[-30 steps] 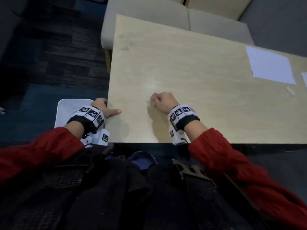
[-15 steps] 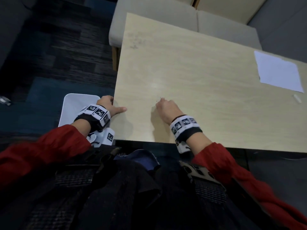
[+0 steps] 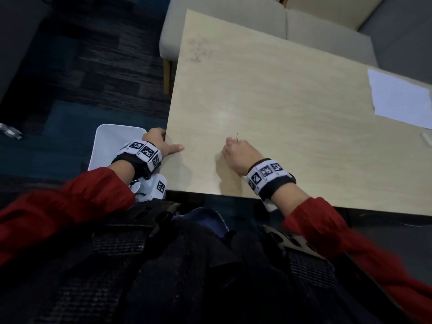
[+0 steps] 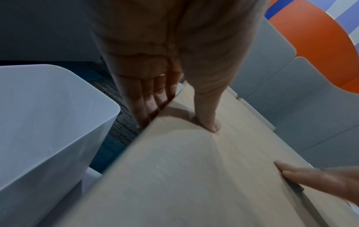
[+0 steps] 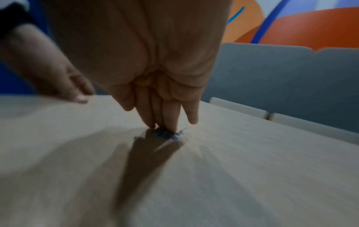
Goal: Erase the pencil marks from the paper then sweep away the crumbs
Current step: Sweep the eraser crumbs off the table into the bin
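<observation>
Pale wood tabletop (image 3: pixel 292 118) fills most of the head view, dark blue carpet (image 3: pixel 70 78) at 9 o'clock, grey seats (image 3: pixel 315 26) at 12 o'clock. Crumbs (image 5: pixel 167 134): small dark grey pile on the tabletop, about centre of the near half, right under the right hand's fingertips (image 5: pixel 170 122). Right hand (image 3: pixel 238 155) has fingers straight and together, tips pressing down on the pile, nothing gripped; right wrist view is motion-blurred. Thin dark sliver sticks up just past the knuckles in the head view, cannot tell what it is. Paper (image 3: pixel 399 99), white sheet, lies flat at the 3 o'clock edge of the tabletop, well apart from both hands; marks on it too small to judge. Small white eraser (image 3: pixel 427 139) just beside the paper's near corner, partly cut off by the frame. Left hand (image 3: pixel 161 142) sits at the tabletop's 9 o'clock edge: thumb (image 4: pixel 209 121) flat on top, four fingers (image 4: pixel 147 98) straight down along the side edge, relaxed, not clutching. White bin (image 4: pixel 48 122) stands on the carpet just beside that edge, below the left hand. Faint grey smudges (image 3: pixel 198 50) on the tabletop's far corner at 11 o'clock. Red sleeves (image 3: pixel 70 202) on both arms, marker bands on both wrists.
</observation>
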